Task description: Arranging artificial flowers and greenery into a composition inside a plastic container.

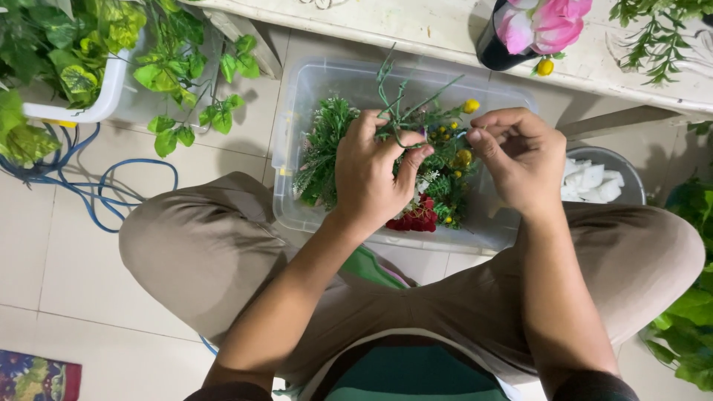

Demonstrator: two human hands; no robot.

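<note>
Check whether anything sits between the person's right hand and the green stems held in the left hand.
Nothing visible does. The left hand grips the green stems over the clear plastic bin. The right hand is beside them, fingertips pinched at a thin sprig from the bunch, with open air between.

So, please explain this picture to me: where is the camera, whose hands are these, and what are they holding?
The camera sits on a person's head and looks down, so you see that person's own knees and both hands. There is no machine. The left hand grips a bunch of thin green stems. The right hand pinches something small beside them; what it is, I cannot tell. Under the hands, on the tiled floor, stands a clear plastic box with green sprigs, yellow buds and red flowers. At the top, a dark pot with pink flowers stands on a pale surface.
</note>
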